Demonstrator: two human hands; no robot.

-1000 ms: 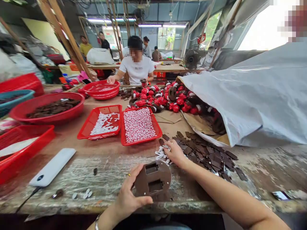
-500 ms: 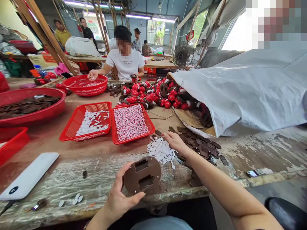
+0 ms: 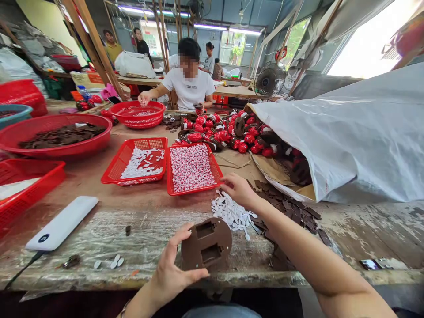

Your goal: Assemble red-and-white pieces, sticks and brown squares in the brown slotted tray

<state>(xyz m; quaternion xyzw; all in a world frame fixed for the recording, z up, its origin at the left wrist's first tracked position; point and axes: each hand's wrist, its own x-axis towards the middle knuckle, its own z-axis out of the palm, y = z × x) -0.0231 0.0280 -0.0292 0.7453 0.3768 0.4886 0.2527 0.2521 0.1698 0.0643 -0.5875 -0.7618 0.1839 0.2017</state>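
My left hand (image 3: 175,260) grips a brown oval plastic base (image 3: 206,243) by its left edge, fingers at the top and thumb at the bottom. Two rectangular recesses face up in the base, and small white dots show near its rim. My right hand (image 3: 239,191) hovers at the near right corner of a red basket (image 3: 179,193) filled with small red-and-white pieces (image 3: 192,168). Its fingers are curled in a pinch; whatever lies between them is hidden. Below that hand is a pile of white spoon-shaped plastic pieces (image 3: 232,212).
Left of the pieces stands another red basket (image 3: 111,174) with white parts. Brown flat pieces (image 3: 298,212) lie beside a large white sack (image 3: 361,145), which spills red-and-brown figures (image 3: 212,128). A white power bank (image 3: 62,223) lies front left. Across the table sits a co-worker (image 3: 190,88).
The view has turned slightly left. My right hand has moved from the white spoon-shaped pieces up and left toward the basket of red-and-white pieces. My left hand still holds the brown base.
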